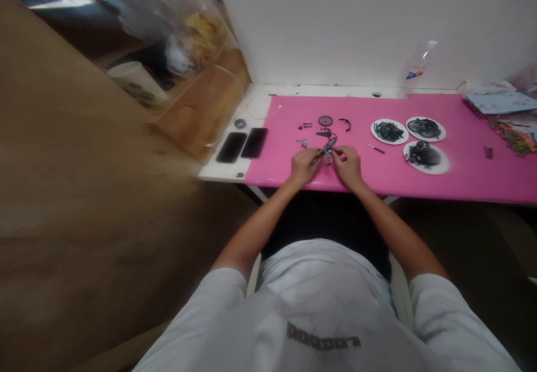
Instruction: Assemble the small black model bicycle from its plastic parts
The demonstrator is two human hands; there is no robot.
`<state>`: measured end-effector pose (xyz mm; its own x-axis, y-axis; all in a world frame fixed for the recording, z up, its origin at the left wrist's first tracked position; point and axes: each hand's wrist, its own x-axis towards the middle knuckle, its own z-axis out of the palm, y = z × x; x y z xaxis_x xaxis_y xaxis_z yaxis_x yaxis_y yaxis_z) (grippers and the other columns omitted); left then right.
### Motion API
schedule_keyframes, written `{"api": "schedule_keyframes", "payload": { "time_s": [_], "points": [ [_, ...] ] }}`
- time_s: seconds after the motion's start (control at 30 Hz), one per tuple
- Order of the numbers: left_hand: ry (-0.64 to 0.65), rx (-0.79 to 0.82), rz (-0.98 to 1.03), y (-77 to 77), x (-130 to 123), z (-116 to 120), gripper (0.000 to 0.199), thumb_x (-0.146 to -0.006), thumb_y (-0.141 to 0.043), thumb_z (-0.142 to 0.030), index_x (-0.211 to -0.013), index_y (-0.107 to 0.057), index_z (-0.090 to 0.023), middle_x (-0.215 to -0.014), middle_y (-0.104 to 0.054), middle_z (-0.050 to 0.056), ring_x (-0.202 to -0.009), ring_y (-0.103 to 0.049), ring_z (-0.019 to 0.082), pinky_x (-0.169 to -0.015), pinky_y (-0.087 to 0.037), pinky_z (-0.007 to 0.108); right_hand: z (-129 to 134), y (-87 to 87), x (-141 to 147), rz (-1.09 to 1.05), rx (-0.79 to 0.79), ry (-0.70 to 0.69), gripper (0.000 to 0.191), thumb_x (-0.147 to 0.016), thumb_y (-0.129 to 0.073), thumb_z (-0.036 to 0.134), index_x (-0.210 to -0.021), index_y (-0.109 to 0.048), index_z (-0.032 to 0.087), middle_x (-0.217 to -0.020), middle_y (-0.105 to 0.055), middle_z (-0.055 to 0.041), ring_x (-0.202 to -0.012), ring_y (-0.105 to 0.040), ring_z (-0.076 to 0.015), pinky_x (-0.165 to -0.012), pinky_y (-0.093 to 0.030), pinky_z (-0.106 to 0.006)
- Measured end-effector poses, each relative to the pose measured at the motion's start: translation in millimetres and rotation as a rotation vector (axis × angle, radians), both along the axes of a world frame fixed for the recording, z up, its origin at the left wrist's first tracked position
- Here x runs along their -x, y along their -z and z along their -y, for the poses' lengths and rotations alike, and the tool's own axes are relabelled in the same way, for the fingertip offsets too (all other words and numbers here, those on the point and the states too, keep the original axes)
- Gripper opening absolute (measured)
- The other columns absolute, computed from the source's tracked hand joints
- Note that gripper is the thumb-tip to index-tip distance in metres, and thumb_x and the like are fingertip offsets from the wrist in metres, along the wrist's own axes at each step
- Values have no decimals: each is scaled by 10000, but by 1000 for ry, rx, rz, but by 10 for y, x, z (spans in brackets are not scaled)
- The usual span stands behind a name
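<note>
Near the table's front edge, my left hand (pixel 305 165) and my right hand (pixel 349 166) meet around a small assembly of dark and grey parts (pixel 329 146). My left fingers are closed on it from one side. The right thumb and fingertips pinch it from the other. Its exact kind is too small to make out. Just beyond lie a dark wheel-like disc (pixel 325 121), a curved black piece (pixel 345 123), short dark pieces (pixel 307 125) and a small grey part (pixel 302 142). A small screwdriver (pixel 376 149) rests right of my right hand.
Pink sheeting (pixel 356 109) covers the table. Three white plates hold black parts, one plate (pixel 445 165) nearest me. Two dark phones lie at left, one phone (pixel 254 143) on the pink edge. A clear bottle (pixel 419 64) stands behind. Packages (pixel 501 102) fill the right end.
</note>
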<state>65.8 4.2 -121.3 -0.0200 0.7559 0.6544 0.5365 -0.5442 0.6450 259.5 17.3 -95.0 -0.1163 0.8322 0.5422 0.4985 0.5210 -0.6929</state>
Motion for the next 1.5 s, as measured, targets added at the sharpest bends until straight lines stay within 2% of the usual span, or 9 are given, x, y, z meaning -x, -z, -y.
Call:
{"api": "schedule_keyframes", "payload": {
  "time_s": [0.13,0.27,0.43,0.7,0.93,1.07,1.17,1.5],
  "points": [
    [-7,12,-15,-1,-7,7,197,-1001,-754,-376,-1047,-862,-218,-1148,-850,143,-1091,-809,298,-1017,-617,461,-18,15,-10,20,-6,-22,399,-1105,-554,546,-951,-779,255,-1012,-808,-102,-977,-679,-302,-981,-543,-495],
    [6,0,19,-19,-12,22,257,-1004,-764,-431,-1076,-855,-202,-1074,-851,147,-1015,-810,283,-957,-613,420,-29,33,-12,32,-18,-41,466,-1133,-483,567,-964,-782,253,-991,-802,-100,-982,-677,-299,-994,-533,-489],
    [4,43,67,-64,-9,49,267,-999,-765,-452,-1061,-851,-206,-1033,-843,120,-932,-786,241,-910,-598,373,-32,40,-12,4,-47,-48,433,-1113,-543,565,-967,-791,242,-980,-798,-105,-973,-667,-299,-965,-542,-489],
    [4,71,117,-127,-30,58,234,-956,-823,-444,-992,-838,-213,-976,-832,108,-894,-770,239,-886,-610,377,29,-33,2,-36,-15,25,326,-1059,-661,532,-957,-788,249,-986,-785,-101,-981,-664,-293,-898,-578,-468],
    [8,73,121,-167,-40,77,296,-952,-816,-505,-951,-825,-209,-932,-812,114,-869,-753,239,-867,-617,375,30,-35,3,-44,-20,20,332,-1049,-664,533,-883,-757,260,-930,-770,-90,-941,-660,-290,-888,-576,-478],
    [11,81,141,-184,-46,76,327,-943,-817,-528,-938,-812,-201,-924,-802,110,-779,-715,204,-791,-601,339,26,-31,4,-51,-19,8,342,-1047,-662,540,-870,-747,260,-913,-767,-85,-933,-658,-288,-892,-574,-479],
    [21,81,156,-187,-49,72,328,-937,-818,-524,-947,-805,-196,-930,-798,111,-761,-702,192,-739,-585,315,27,-29,4,-55,-25,0,353,-1049,-656,549,-869,-744,259,-914,-768,-90,-933,-659,-290,-886,-575,-475],
    [-1,124,194,-167,-67,53,280,-920,-843,-470,-971,-795,-198,-924,-790,92,-747,-691,176,-714,-581,302,15,-8,5,-22,-11,18,393,-1049,-640,594,-866,-736,259,-916,-758,-90,-935,-655,-291,-876,-579,-473]
  ]
}}
